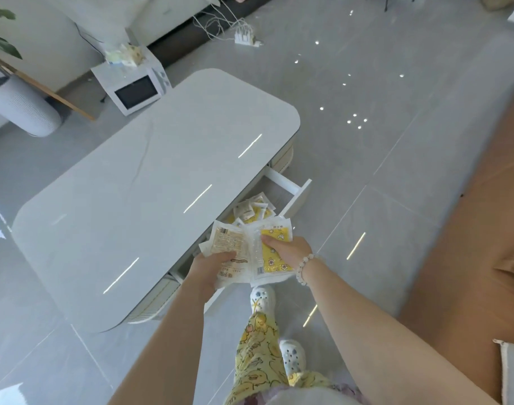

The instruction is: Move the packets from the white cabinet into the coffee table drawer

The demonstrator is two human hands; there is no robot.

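My left hand (pixel 210 266) grips a bunch of white and beige packets (pixel 229 242) at the near edge of the white coffee table (pixel 150 182). My right hand (pixel 287 249) grips yellow-printed packets (pixel 274 258) just beside them. Both bunches hang above the near end of the open drawer (pixel 296 194), which sticks out of the table's right side. Several small packets (pixel 254 209) lie inside the drawer. The white cabinet is out of view.
A white microwave (pixel 133 89) sits on the floor beyond the table, with a grey cylindrical appliance (pixel 22 106) to its left. A power strip with cables (pixel 245 36) lies on the tiled floor. A tan sofa (pixel 468 244) runs along the right.
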